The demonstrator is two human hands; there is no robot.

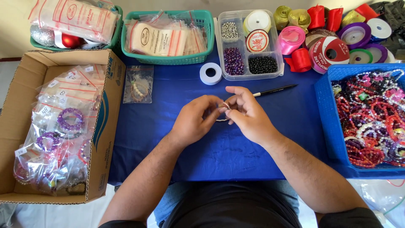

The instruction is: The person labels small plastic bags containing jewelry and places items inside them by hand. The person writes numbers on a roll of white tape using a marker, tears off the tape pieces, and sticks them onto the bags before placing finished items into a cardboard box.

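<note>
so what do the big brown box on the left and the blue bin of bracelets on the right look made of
The big brown open box looks like corrugated cardboard: matte, with folded flaps and creased edges. The blue rectangular bin seems moulded plastic: smooth, uniform, slightly glossy walls. The beaded bracelets inside look like glossy plastic or glass; which, I can't tell.

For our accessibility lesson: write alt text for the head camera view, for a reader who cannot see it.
Two hands, left hand and right hand, hold a small bead bracelet together over a blue tablecloth. Around them sit a pen, a clear bead box, ribbon rolls and a cardboard box of bagged bracelets.
</note>
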